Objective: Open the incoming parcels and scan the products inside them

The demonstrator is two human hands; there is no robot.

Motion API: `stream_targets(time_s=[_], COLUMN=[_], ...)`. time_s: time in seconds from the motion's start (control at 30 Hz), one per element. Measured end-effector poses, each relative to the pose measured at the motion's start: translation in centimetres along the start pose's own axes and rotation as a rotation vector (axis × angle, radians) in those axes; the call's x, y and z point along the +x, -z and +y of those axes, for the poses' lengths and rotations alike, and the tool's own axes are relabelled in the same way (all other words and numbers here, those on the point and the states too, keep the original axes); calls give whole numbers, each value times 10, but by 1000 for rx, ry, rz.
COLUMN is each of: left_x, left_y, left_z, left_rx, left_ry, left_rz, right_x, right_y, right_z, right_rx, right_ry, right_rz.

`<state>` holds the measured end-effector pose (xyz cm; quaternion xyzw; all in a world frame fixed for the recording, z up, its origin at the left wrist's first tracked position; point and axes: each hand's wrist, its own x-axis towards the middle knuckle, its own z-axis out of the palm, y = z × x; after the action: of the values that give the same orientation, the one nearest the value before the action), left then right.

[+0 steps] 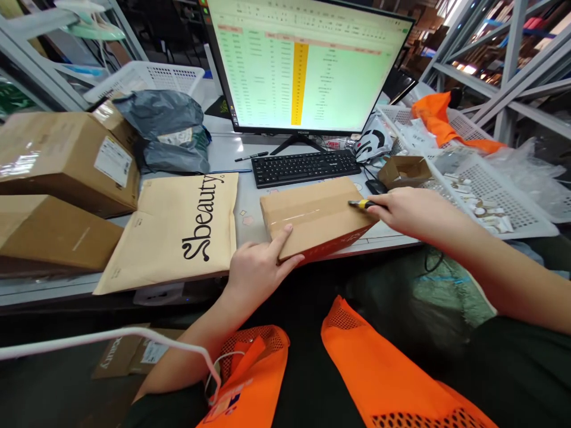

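Note:
A taped brown cardboard box lies at the front edge of the grey table. My left hand grips its near left corner, thumb on top and fingers wrapped under the edge. My right hand is closed round a yellow and black box cutter, whose tip rests on the tape seam at the box's right end. A black keyboard sits just behind the box, under a monitor that shows a spreadsheet.
A tan padded mailer printed "beauty" lies left of the box. Larger cardboard boxes and a grey poly bag crowd the left. White mesh trays with small items and a small open carton fill the right.

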<state>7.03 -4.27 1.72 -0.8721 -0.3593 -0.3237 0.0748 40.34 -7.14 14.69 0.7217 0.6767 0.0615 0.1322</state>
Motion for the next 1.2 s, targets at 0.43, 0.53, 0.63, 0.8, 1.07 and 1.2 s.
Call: stream_targets(time_s=[0.43,0.53,0.63,0.8,1.07,1.2], left_x=[52,54,51,40,19,24], left_y=[-8,-11,-21,-39,-43,-44], left_z=[-113,-44,35,66,39,38], left_rx=[17,-127,-205,-56,-4,-30], left_ry=[193,145,26,97,39,71], left_rz=[21,143,-3,37,226,247], right_x=[54,64,67,59,44,41], right_y=[-200,-197,-168,-130,-130,-126], right_z=[40,11,-5,-40,-77,-87], right_rx=[627,686,847,984,972,964], right_ry=[-249,-216,61,648,578,516], right_rz=[119,323,607,648,664,664])
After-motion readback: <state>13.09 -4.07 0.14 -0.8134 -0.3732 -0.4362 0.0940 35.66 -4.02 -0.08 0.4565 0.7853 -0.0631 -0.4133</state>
